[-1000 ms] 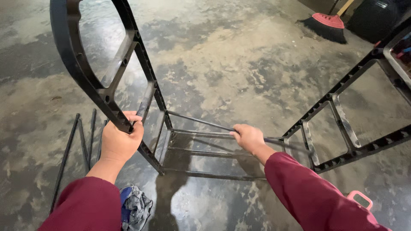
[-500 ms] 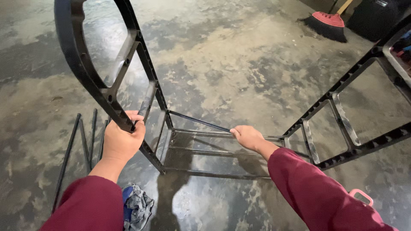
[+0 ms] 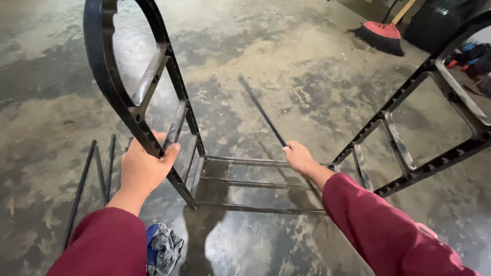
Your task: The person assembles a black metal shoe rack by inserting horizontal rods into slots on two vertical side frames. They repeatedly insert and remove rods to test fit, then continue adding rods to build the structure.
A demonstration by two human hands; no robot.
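Close by, a rag (image 3: 164, 249) lies on the floor (image 3: 307, 66) between maroon sleeves. The left hand (image 3: 143, 168) is clenched round the left frame (image 3: 133, 102), keeping it upright. The right hand (image 3: 299, 157) is closed on a thin rod (image 3: 262, 112) raised clear of the cross rods (image 3: 255, 184). Spare rods (image 3: 97, 174) lie left. It looks like rod-fitting; next calls for lining its end with a socket in the right frame (image 3: 409, 143). Beyond, a broom (image 3: 381, 33).
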